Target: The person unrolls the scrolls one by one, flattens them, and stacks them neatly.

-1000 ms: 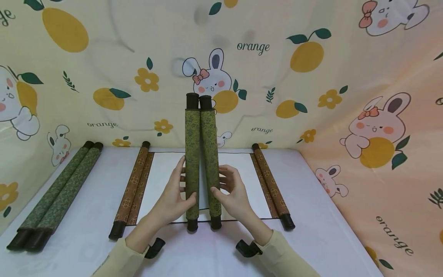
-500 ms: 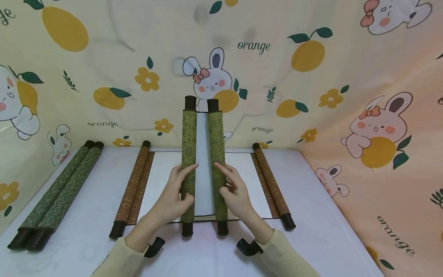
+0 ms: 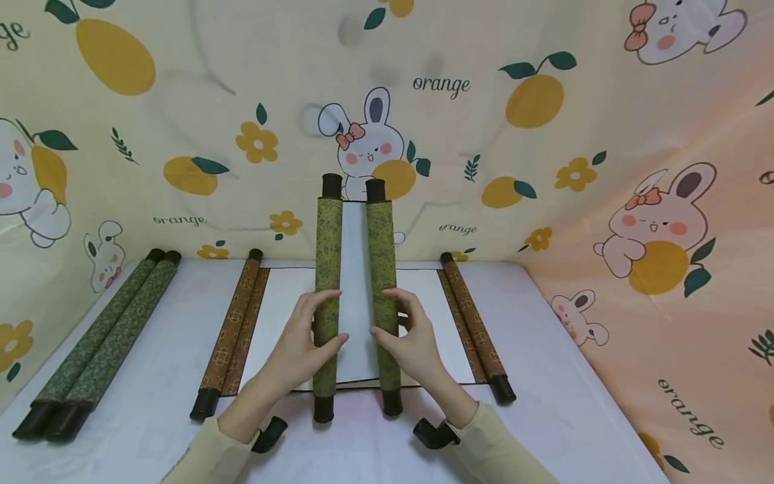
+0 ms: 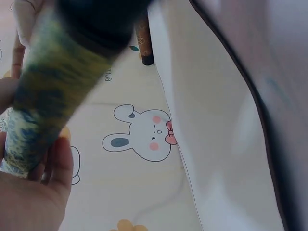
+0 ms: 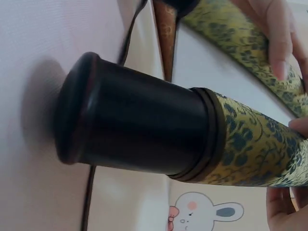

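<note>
A partly unrolled scroll (image 3: 328, 249) in yellow-green brocade with black end knobs is held up, tilted, over the middle of the table. My left hand (image 3: 300, 331) grips its left roller, thumb and fingers round the lower half. Around the right roller (image 3: 381, 255) curl the thumb and fingers of my right hand (image 3: 416, 336). A strip of white paper (image 3: 354, 289) shows between the two rollers. The right wrist view gives a close look at the black knob (image 5: 139, 115) and the flowered brocade. In the left wrist view the left roller (image 4: 53, 91) is blurred.
Beneath lies an opened scroll with brown patterned rollers (image 3: 230, 329) and white paper (image 3: 278, 316). A rolled dark green scroll (image 3: 103, 343) rests at the far left of the white table (image 3: 520, 430). A printed cloth (image 3: 453, 141) stands behind and at the sides.
The two yellow-green rollers have moved apart, baring white paper between them. Their tops have lowered slightly. My fingers have shifted on the rollers, spreading and then curling round again.
</note>
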A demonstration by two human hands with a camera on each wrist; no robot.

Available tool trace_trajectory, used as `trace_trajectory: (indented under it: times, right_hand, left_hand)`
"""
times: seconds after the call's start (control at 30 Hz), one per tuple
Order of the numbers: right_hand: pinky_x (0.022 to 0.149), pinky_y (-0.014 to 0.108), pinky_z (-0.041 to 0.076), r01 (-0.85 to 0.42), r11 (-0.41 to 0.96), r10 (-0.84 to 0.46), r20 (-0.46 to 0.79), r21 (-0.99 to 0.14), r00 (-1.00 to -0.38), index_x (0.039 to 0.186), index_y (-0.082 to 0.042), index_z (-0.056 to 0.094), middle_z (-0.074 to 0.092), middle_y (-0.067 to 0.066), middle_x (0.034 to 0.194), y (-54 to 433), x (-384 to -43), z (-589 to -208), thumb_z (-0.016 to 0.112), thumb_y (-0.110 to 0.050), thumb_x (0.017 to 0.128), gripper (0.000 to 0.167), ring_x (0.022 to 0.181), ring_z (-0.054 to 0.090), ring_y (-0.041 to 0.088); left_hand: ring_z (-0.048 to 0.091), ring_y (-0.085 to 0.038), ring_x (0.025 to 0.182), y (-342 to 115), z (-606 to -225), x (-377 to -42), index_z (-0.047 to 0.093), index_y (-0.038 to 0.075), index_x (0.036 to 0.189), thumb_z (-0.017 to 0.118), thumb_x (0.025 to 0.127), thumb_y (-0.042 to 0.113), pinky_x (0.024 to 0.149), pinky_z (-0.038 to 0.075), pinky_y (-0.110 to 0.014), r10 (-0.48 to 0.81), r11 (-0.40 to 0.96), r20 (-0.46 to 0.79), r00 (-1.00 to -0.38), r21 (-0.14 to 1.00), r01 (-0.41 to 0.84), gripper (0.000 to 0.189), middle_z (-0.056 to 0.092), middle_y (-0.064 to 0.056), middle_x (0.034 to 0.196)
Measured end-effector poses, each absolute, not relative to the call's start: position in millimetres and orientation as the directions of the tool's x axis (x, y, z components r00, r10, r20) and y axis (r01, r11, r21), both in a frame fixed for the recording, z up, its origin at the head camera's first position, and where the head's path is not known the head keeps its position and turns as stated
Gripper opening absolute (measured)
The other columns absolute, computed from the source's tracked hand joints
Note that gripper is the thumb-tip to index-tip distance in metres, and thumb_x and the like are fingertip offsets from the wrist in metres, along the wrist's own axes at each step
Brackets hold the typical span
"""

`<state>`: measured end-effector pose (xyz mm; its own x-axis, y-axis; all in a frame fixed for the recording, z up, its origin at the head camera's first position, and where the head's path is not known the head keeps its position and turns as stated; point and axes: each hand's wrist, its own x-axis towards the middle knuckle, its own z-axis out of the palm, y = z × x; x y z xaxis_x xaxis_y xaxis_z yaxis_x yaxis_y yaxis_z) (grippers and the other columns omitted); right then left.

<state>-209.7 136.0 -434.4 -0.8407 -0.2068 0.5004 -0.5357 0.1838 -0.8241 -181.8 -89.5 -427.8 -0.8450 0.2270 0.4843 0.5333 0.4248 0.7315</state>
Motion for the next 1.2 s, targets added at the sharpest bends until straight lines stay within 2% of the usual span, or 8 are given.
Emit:
trace_trajectory:
  times: [0.2, 0.4, 0.63, 0.73, 0.83, 0.93, 1.1, 1.2]
  right_hand:
    - [0.091, 0.035, 0.051, -0.529, 0.171, -0.208, 0.494, -0.831, -0.844, 0.142, -0.011, 0.05, 0.057, 0.014, 0.141, 138.7, -210.9, -431.8, 0.073, 0.013, 0.086, 0.066, 0.112, 0.06, 0.03]
    - [0.091, 0.028, 0.05, -0.542, 0.148, -0.221, 0.507, -0.827, -0.833, 0.15, -0.01, 0.046, 0.047, 0.012, 0.151, 143.2, -213.7, -428.8, 0.066, 0.019, 0.086, 0.073, 0.117, 0.059, 0.03]
    - [0.076, 0.025, 0.05, -0.528, 0.123, -0.236, 0.492, -0.84, -0.838, 0.158, -0.015, 0.043, 0.04, 0.008, 0.16, 148.4, -213.4, -425.5, 0.057, 0.02, 0.088, 0.079, 0.11, 0.061, 0.027]
    - [0.07, 0.027, 0.045, -0.514, 0.136, -0.224, 0.479, -0.847, -0.849, 0.161, -0.018, 0.041, 0.038, 0.004, 0.163, 148.6, -213.6, -424.1, 0.051, 0.02, 0.087, 0.083, 0.121, 0.059, 0.029]
    - [0.089, 0.034, 0.048, -0.482, 0.154, -0.209, 0.448, -0.863, -0.869, 0.163, -0.023, 0.037, 0.034, -0.002, 0.166, 147.9, -213.3, -422.1, 0.047, 0.018, 0.089, 0.085, 0.143, 0.044, 0.026]
    - [0.105, 0.04, 0.039, -0.435, 0.15, -0.196, 0.405, -0.888, -0.893, 0.163, -0.028, 0.036, 0.032, -0.006, 0.167, 146.2, -212.1, -420.6, 0.044, 0.015, 0.09, 0.085, 0.153, 0.028, 0.02]
    - [0.085, 0.03, 0.05, -0.381, 0.122, -0.191, 0.355, -0.917, -0.915, 0.164, -0.031, 0.033, 0.031, -0.002, 0.167, 142.6, -209.8, -422.0, 0.058, 0.01, 0.093, 0.086, 0.133, 0.052, 0.031]
    - [0.084, 0.031, 0.055, -0.376, 0.138, -0.185, 0.349, -0.916, -0.918, 0.164, -0.032, 0.032, 0.034, 0.001, 0.164, 141.2, -209.8, -424.6, 0.074, 0.005, 0.09, 0.093, 0.122, 0.059, 0.035]
  left_hand:
    - [0.044, -0.032, 0.131, -93.5, -427.2, -182.9, 0.037, 0.018, 0.157, 0.077, 0.091, 0.003, 0.089, 0.045, -0.049, 0.225, 0.452, 0.517, -0.826, 0.696, 0.558, 0.079, 0.045, -0.013, 0.152]
    - [0.042, -0.041, 0.138, -98.3, -426.0, -186.4, 0.03, 0.021, 0.163, 0.074, 0.088, 0.0, 0.099, 0.046, -0.061, 0.224, 0.417, 0.529, -0.819, 0.708, 0.571, 0.09, 0.034, -0.023, 0.154]
    - [0.033, -0.043, 0.144, -104.9, -425.5, -185.4, 0.019, 0.022, 0.167, 0.069, 0.086, -0.003, 0.1, 0.045, -0.066, 0.193, 0.401, 0.464, -0.864, 0.767, 0.501, 0.098, 0.02, -0.024, 0.162]
    - [0.032, -0.04, 0.143, -106.4, -424.8, -185.3, 0.009, 0.021, 0.169, 0.065, 0.084, -0.006, 0.101, 0.042, -0.064, 0.184, 0.388, 0.46, -0.869, 0.778, 0.494, 0.105, 0.016, -0.024, 0.163]
    - [0.03, -0.039, 0.143, -106.7, -423.8, -185.7, -0.001, 0.02, 0.169, 0.061, 0.083, -0.009, 0.104, 0.037, -0.063, 0.189, 0.367, 0.459, -0.868, 0.787, 0.496, 0.11, 0.014, -0.026, 0.163]
    - [0.02, -0.037, 0.148, -106.2, -422.7, -185.9, -0.008, 0.02, 0.168, 0.056, 0.084, -0.013, 0.11, 0.028, -0.065, 0.193, 0.333, 0.453, -0.87, 0.804, 0.493, 0.11, 0.009, -0.026, 0.164]
    - [0.006, -0.033, 0.153, -105.3, -421.8, -187.1, -0.012, 0.021, 0.167, 0.046, 0.087, -0.014, 0.117, 0.009, -0.07, 0.187, 0.281, 0.446, -0.875, 0.83, 0.483, 0.104, 0.002, -0.022, 0.166]
    - [0.006, -0.037, 0.153, -104.9, -422.3, -188.4, -0.011, 0.02, 0.167, 0.05, 0.096, -0.007, 0.116, 0.008, -0.073, 0.177, 0.29, 0.456, -0.872, 0.823, 0.489, 0.097, 0.005, -0.023, 0.166]
